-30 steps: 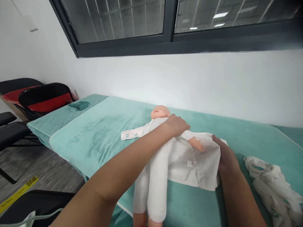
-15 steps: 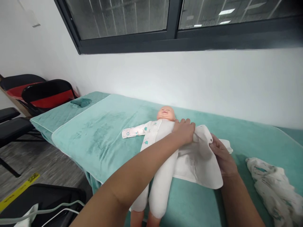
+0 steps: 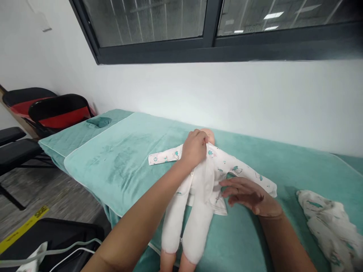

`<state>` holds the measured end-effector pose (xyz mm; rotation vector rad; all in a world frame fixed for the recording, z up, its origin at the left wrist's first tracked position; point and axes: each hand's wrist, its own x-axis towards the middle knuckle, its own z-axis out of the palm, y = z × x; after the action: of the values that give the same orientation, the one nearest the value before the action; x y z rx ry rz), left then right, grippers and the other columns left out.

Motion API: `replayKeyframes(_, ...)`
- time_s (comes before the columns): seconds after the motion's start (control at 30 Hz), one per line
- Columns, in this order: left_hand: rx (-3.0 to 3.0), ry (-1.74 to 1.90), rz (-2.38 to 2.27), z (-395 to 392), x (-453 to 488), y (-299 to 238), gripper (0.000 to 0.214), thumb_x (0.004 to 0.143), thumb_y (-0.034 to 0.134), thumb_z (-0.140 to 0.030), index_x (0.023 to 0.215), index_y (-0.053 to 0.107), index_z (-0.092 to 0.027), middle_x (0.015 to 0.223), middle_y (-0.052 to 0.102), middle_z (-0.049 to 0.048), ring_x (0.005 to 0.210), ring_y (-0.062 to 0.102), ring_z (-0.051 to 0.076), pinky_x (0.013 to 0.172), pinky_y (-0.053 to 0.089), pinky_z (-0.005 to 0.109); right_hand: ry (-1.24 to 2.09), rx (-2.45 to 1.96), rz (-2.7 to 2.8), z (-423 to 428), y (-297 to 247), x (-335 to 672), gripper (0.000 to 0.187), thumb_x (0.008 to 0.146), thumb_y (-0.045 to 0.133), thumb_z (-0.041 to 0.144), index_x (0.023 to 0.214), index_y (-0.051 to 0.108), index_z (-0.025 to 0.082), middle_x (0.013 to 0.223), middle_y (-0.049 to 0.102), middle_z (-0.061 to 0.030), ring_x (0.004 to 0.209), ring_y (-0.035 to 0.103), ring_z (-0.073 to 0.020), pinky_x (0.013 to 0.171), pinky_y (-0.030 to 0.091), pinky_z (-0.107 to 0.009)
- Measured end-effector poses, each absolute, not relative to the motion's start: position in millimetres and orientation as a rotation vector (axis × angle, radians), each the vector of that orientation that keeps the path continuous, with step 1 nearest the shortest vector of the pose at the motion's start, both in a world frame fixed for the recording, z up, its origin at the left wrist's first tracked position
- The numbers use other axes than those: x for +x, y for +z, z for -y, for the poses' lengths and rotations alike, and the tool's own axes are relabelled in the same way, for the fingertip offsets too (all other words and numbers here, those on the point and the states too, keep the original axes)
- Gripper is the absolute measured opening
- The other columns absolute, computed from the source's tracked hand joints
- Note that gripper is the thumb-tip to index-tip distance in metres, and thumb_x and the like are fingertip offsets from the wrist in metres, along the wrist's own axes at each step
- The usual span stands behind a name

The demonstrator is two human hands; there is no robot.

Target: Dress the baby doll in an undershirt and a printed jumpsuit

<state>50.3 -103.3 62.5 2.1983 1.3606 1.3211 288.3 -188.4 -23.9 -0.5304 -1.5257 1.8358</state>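
Note:
A baby doll (image 3: 195,234) with a white cloth body lies on its back on the teal-covered bed (image 3: 113,158). It wears a white baby shirt (image 3: 235,164) printed with small green figures, both sleeves spread sideways. My left hand (image 3: 195,147) is closed on the shirt's edge near the doll's neck and hides most of its face. Beside the shirt's lower right side, my right hand (image 3: 249,192) is open, fingers stretched toward the fabric. Whether its fingertips touch the cloth I cannot tell.
Crumpled printed baby clothing (image 3: 329,226) lies on the bed at the right. Black and red folding chairs (image 3: 59,113) stand at the far left. A black seat (image 3: 56,241) with cables across it is at the lower left. A white wall with a dark-framed window (image 3: 159,49) rises behind.
The shirt's right front panel, held folded out to the right before, now lies over the doll's chest. My left hand moved left toward the neck with the edge; my right hand let go.

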Motion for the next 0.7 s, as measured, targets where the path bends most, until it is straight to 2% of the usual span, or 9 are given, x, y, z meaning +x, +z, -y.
replayKeyframes(0.13,2.007,1.445,-1.492,132.9,19.4,41.0,0.016,0.083,0.046,-0.009,0.089,0.055,-0.021,0.097,0.06,0.0053,0.095,0.056,0.02,0.086,0.046,0.035,1.839,-0.52,1.534,189.3,-21.0,287.9,0.069,0.066,0.081,0.053,0.129,0.06,0.033,0.135,0.058,-0.0134,0.112,0.061,-0.0312,0.085,0.05,-0.043)
replayKeyframes(0.27,1.708,1.419,-1.578,165.4,-15.5,2.4,0.01,0.087,0.048,-0.019,0.088,0.058,-0.021,0.092,0.063,0.0031,0.089,0.059,0.019,0.084,0.046,0.034,1.69,-0.624,1.448,185.7,-22.9,287.2,0.056,0.071,0.077,0.053,0.119,0.066,0.028,0.119,0.066,-0.013,0.098,0.063,-0.0274,0.08,0.05,-0.039)
replayKeyframes(0.33,1.568,1.334,-1.6,176.1,-31.2,-14.4,0.01,0.088,0.052,-0.026,0.091,0.06,-0.021,0.091,0.065,0.0034,0.087,0.06,0.02,0.083,0.047,0.034,1.547,-0.778,1.378,179.7,-25.7,284.9,0.038,0.077,0.07,0.054,0.099,0.071,0.024,0.095,0.07,-0.0102,0.076,0.061,-0.0218,0.065,0.048,-0.034)
replayKeyframes(0.37,1.526,1.287,-1.581,179.6,-37.6,-20.3,0.014,0.089,0.053,-0.03,0.095,0.062,-0.021,0.094,0.066,0.0041,0.087,0.061,0.02,0.084,0.047,0.035,1.463,-0.905,1.347,176.2,-27.0,282.8,0.035,0.08,0.066,0.056,0.087,0.071,0.022,0.081,0.069,-0.0079,0.065,0.057,-0.0188,0.058,0.044,-0.032)
replayKeyframes(0.43,1.494,1.197,-1.487,183.3,-46.6,-26.0,0.025,0.09,0.054,-0.036,0.107,0.064,-0.022,0.104,0.068,0.0058,0.094,0.062,0.023,0.088,0.047,0.036,1.252,-1.226,1.346,169.9,-28.8,275.9,0.044,0.083,0.059,0.061,0.068,0.065,0.02,0.061,0.06,-0.0037,0.051,0.048,-0.0154,0.05,0.036,-0.03)
replayKeyframes(0.53,1.456,1.123,-1.295,181.9,-51.6,-22.7,0.035,0.09,0.055,-0.043,0.119,0.065,-0.026,0.121,0.067,0.0057,0.111,0.06,0.027,0.1,0.043,0.039,0.881,-1.574,1.509,166.5,-28.6,259.0,0.049,0.083,0.056,0.064,0.061,0.059,0.021,0.058,0.058,-0.0017,0.057,0.049,-0.0178,0.058,0.036,-0.032)
replayKeyframes(0.6,1.376,1.1,-1.187,177.0,-51.2,-18.2,0.04,0.088,0.058,-0.046,0.122,0.065,-0.028,0.133,0.062,0.0038,0.126,0.053,0.028,0.109,0.038,0.039,0.749,-1.574,1.613,168.2,-27.4,246.0,0.046,0.086,0.053,0.062,0.064,0.056,0.022,0.063,0.057,-0.0006,0.066,0.05,-0.0195,0.065,0.037,-0.033)
replayKeyframes(0.7,1.239,1.053,-1.05,162.5,-46.5,-14.3,0.05,0.084,0.063,-0.05,0.131,0.059,-0.032,0.15,0.046,-0.0007,0.142,0.036,0.027,0.115,0.033,0.037,0.717,-1.479,1.596,170.3,-26.6,230.4,0.04,0.088,0.05,0.058,0.071,0.052,0.023,0.069,0.053,0.0009,0.071,0.048,-0.0192,0.069,0.038,-0.033)
